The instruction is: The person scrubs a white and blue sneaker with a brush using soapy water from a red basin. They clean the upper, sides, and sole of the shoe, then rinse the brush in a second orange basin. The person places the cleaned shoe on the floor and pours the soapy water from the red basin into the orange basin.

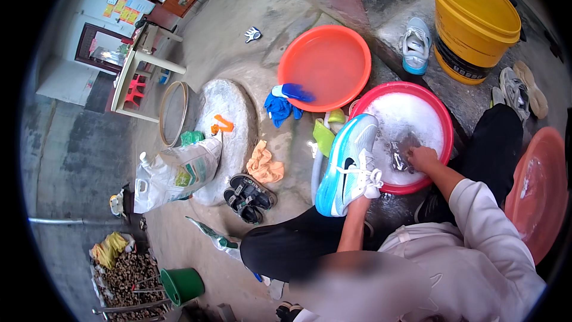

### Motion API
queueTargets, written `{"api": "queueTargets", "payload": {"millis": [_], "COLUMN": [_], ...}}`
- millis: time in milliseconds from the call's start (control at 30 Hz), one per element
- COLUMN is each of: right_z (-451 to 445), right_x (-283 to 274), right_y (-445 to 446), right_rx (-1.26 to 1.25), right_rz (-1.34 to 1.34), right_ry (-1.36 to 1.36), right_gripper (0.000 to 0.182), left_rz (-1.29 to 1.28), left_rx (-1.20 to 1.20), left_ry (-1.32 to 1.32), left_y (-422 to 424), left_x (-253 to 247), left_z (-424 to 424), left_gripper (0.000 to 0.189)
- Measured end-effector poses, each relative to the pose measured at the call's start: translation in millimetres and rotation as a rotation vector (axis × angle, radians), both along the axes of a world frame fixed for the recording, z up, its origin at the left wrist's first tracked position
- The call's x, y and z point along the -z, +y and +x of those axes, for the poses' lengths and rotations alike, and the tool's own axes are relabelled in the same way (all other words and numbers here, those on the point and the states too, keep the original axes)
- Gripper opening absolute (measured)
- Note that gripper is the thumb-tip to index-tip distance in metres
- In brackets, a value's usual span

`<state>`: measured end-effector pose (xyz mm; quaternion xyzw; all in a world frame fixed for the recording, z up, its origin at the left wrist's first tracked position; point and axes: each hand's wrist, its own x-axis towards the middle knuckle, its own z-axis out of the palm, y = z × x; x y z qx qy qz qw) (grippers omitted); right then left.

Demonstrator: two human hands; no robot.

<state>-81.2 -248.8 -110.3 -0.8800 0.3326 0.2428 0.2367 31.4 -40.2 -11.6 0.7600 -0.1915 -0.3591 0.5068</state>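
Note:
A light grey and blue sneaker with white laces is held up at the left edge of a red basin full of white suds. My left hand is pushed into the shoe's opening, its fingers mostly hidden inside. My right hand is at the suds on the basin's right side, fingers curled, beside a dark gap in the foam; whether it grips something there cannot be seen. A matching sneaker rests beyond the basin. Behind stands an orange basin of cloudy water, with a blue-bristled brush on its rim.
A yellow bucket stands at upper right, near more shoes. A pink basin is at my right. Leftward lie a blue cloth, a peach cloth, black sandals, and a white jug-like bag against a stone slab.

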Motion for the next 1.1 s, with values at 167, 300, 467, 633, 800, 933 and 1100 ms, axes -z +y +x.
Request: {"api": "queueTargets", "payload": {"millis": [167,300,467,633,800,933,1100], "right_z": [33,29,30,23,37,21,34], "right_x": [-52,-163,-190,-199,-196,-187,-187], "right_y": [24,72,63,78,47,69,58], "right_rx": [0.299,0.175,0.039,-0.059,0.104,0.013,0.046], "right_rz": [0.142,0.333,0.139,0.125,0.162,0.098,0.106], "right_ry": [-0.580,-0.999,-0.716,-0.713,-0.703,-0.695,-0.698], "right_gripper": [0.048,0.048,0.050,0.050,0.049,0.049,0.049], "left_rz": [0.116,0.042,-0.131,-0.143,0.158,0.085,-0.037], "left_rx": [0.022,-0.055,0.032,0.087,0.333,0.229,0.228], "left_ry": [-0.119,-0.015,0.113,-0.193,-0.424,-0.108,0.074], "left_y": [23,6,-9,6,9,0,2], "left_x": [135,46,-22,45,5,-14,-35], "left_z": [32,20,-13,-11,-13,-13,-17], "left_gripper": [0.070,0.055,0.044,0.058,0.069,0.068,0.054]}}
